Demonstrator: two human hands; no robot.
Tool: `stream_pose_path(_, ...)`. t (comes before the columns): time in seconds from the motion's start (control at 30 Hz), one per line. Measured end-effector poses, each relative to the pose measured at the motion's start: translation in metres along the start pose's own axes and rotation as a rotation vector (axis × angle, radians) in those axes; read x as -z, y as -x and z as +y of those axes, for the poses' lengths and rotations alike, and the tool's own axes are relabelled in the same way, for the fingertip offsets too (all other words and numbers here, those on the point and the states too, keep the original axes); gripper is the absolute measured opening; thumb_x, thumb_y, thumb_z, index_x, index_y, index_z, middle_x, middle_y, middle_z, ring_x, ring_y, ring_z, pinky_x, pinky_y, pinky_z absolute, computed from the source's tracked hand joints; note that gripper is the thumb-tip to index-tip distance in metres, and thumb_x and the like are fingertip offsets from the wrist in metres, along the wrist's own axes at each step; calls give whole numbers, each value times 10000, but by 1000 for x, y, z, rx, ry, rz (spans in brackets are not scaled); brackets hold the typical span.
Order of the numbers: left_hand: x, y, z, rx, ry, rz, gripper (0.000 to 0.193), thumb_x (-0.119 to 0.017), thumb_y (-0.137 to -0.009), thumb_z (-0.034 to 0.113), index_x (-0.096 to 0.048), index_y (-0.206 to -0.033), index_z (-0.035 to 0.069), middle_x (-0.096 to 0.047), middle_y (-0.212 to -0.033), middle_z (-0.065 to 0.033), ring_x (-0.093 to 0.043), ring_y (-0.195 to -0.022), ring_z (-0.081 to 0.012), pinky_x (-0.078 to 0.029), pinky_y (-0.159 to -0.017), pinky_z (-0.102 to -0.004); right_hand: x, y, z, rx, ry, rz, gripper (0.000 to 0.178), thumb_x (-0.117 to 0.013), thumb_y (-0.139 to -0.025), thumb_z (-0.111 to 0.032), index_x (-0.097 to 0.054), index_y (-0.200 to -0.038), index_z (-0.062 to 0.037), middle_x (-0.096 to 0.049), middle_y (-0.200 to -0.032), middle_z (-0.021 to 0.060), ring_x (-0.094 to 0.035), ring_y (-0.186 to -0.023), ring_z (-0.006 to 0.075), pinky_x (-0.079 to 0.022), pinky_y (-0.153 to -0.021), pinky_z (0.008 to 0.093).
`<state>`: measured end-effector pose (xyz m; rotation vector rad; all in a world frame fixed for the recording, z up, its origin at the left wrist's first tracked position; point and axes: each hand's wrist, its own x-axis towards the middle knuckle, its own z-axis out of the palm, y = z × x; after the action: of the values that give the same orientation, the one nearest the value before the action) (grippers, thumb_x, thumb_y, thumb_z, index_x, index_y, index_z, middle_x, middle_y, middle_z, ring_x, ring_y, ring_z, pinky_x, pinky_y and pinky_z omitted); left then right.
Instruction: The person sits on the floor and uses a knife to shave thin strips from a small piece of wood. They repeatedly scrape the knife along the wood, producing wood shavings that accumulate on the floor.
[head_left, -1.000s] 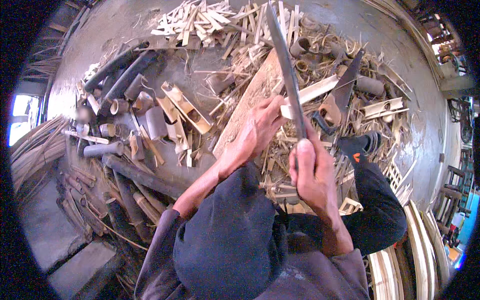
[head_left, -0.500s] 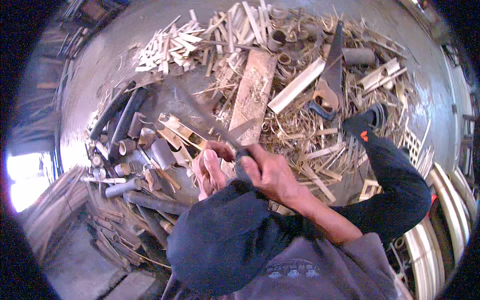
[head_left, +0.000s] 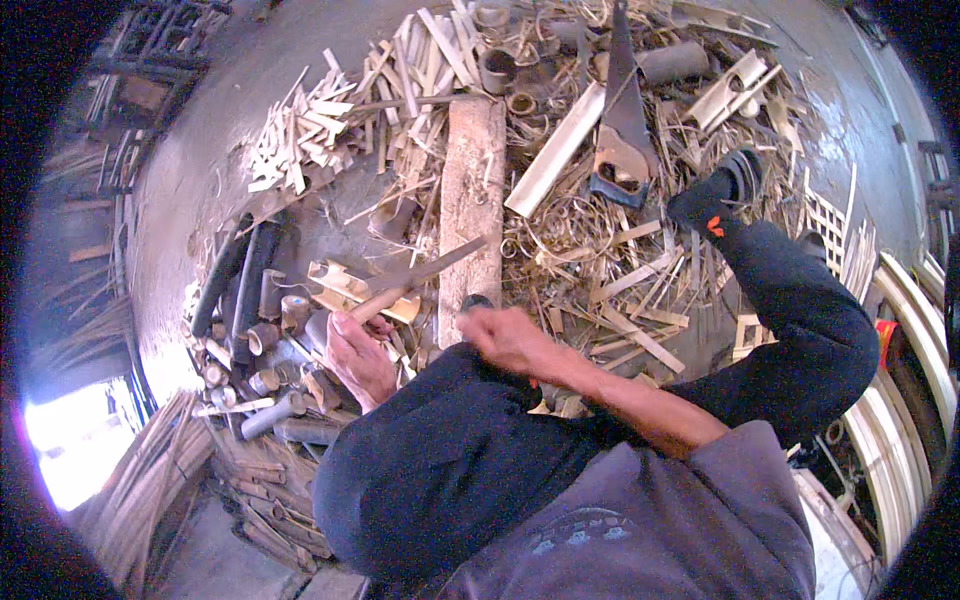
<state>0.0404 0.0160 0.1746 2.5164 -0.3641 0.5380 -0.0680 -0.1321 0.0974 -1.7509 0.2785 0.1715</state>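
My left hand (head_left: 362,365) is closed round the light wooden handle of a knife (head_left: 432,268). The brownish blade points up and to the right, its tip over a worn wooden plank (head_left: 470,180). My right hand (head_left: 505,338) makes a fist just to the right, apart from the knife, round a dark-handled tool (head_left: 476,300). Only a black end of that tool shows above the fist; I cannot make out the rest. A split piece of pale bamboo (head_left: 335,283) lies beyond my left hand.
A handsaw (head_left: 625,130) rests on shavings right of the plank, beside a bamboo strip (head_left: 557,150). Cut sticks (head_left: 300,140) are heaped at far left. Bamboo tubes (head_left: 255,290) lie at left. My sandalled foot (head_left: 738,180) is at right, near a lattice (head_left: 822,222).
My right hand has drawn back slightly toward me, and its long blurred tool no longer stretches up-left. My left hand has moved left and nearer, so the knife shows fully. The view shifted.
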Motion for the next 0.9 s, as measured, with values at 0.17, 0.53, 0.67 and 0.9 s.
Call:
stream_pose_path(0.17,7,-13,19,240,236,-222,403,-328,-1002,260,-478,-744,-12,-559,-590,-126,-524,-517,-228,-436,-527,-355,24,-15,90,-276,72,169,490,-413,-950,-456,-644,-835,-41,-650,-816,235,-633,-782,417,-498,-710,502)
stream_pose_path(0.53,4,-21,1,287,163,-236,411,-310,-1008,249,-503,-742,3,-567,-574,-99,-526,-484,-206,-408,-485,-339,60,-10,92,-344,132,23,445,-398,-969,-416,-603,-905,-27,-622,-759,248,-616,-712,416,-457,-651,489)
stream_pose_path(0.67,5,-13,-13,444,294,-224,423,-316,-1014,261,-522,-757,-6,-574,-584,-102,-528,-479,-205,-418,-483,-339,25,8,61,-75,319,-14,468,-390,-968,-444,-590,-894,-28,-608,-750,262,-581,-748,487,-453,-663,535)
stream_pose_path(0.9,2,-15,-40,386,76,-201,513,-264,-1020,354,-588,-974,-40,-655,-912,-195,-623,-863,-289,-481,-744,-389,35,10,93,-267,271,128,512,-403,-962,-476,-613,-918,-11,-617,-816,294,-588,-849,481,-467,-731,538)
